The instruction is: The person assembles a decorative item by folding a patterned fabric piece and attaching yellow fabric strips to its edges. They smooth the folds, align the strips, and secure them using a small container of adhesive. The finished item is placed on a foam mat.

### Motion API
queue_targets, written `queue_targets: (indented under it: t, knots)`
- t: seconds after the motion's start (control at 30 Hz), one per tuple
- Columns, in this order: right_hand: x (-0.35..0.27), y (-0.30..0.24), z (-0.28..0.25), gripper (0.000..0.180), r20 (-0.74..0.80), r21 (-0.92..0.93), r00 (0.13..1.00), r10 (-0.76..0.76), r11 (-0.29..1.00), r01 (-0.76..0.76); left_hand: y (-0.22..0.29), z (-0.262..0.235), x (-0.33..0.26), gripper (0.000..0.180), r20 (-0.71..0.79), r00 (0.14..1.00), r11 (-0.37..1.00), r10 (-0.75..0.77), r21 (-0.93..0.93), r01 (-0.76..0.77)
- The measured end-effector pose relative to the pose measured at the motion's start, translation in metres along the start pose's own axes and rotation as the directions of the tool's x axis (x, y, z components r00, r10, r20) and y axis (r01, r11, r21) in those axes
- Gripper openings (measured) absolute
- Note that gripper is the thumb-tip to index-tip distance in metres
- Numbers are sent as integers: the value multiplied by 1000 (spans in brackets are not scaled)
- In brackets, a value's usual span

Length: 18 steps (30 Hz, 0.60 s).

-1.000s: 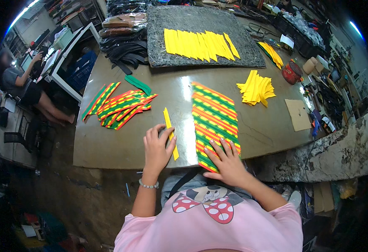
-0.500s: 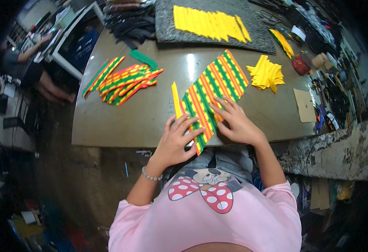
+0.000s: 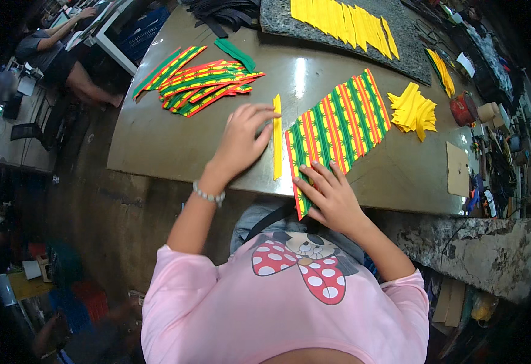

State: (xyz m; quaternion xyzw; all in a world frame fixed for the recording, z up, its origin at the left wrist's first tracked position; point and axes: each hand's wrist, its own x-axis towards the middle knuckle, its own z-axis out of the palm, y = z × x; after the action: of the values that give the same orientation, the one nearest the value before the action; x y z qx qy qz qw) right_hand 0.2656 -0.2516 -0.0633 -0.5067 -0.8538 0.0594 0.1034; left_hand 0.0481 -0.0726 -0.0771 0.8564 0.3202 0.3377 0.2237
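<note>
The right hand (image 3: 332, 197) covers the near corner of the striped sheet (image 3: 338, 127), so the edge underneath stays unseen. The left hand (image 3: 241, 141) hides the table (image 3: 156, 139) beneath its palm. Up top, the yellow strips (image 3: 344, 21) run off the frame, and the clutter on the right bench (image 3: 496, 151) is too small to identify.

A smooth, glossy sheen is shown by the worktable (image 3: 156, 139). On it, the striped sheet (image 3: 338, 124) and the yellow strip (image 3: 277, 136) beside it look flat and matt. Behind the sheet, a rough grey mat (image 3: 411, 54) is seen.
</note>
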Motion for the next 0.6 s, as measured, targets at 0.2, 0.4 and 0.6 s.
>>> queue_targets:
  t: [0.2, 0.4, 0.6]
  knots:
    - [23, 10, -2, 75, -196, -1, 977, 78, 997, -80, -26, 5, 27, 30, 152, 987, 988, 55, 135, -76]
    - [64, 37, -20, 75, -330, 253, 920, 213, 958, -131, -20, 5, 15, 32, 99, 994, 992, 40, 114, -51]
    - [88, 63, -22, 64, -222, 273, 968, 117, 961, -54, -20, 6, 17, 50, 60, 998, 996, -20, 86, 14]
